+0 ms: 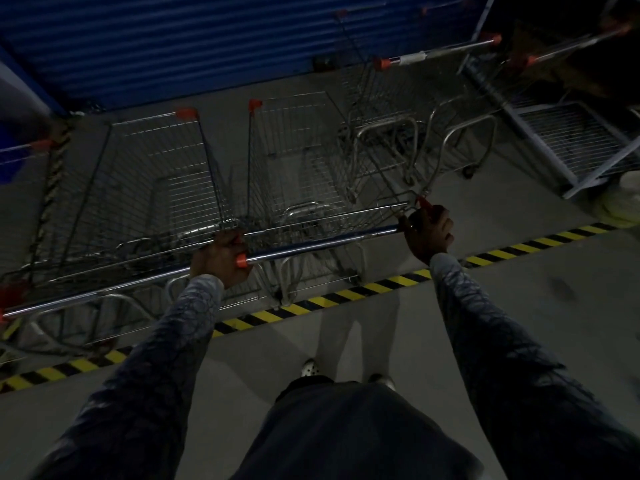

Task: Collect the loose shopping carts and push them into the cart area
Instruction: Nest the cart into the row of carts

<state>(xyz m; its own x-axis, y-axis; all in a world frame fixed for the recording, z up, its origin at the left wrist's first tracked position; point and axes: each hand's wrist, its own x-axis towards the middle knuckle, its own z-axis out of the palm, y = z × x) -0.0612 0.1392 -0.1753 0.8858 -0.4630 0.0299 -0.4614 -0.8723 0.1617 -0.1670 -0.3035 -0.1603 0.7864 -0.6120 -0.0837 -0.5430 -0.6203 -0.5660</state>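
Two wire shopping carts stand side by side beyond a yellow-black floor stripe (349, 292). The middle cart (298, 157) has a chrome handle bar (322, 242) with orange end caps. My left hand (221, 259) grips the bar's left end by an orange cap, right where the left cart's handle (104, 292) ends. My right hand (429, 233) grips the bar's right end. The left cart (156, 174) sits close against the middle one. The scene is dim.
More carts (381, 140) are parked at the back right, with handles (436, 51) raised. A blue shutter wall (173, 39) closes the far side. A metal wire rack (571, 140) and pale sacks (620, 202) lie at the right. Grey concrete floor (519, 306) lies behind the stripe.
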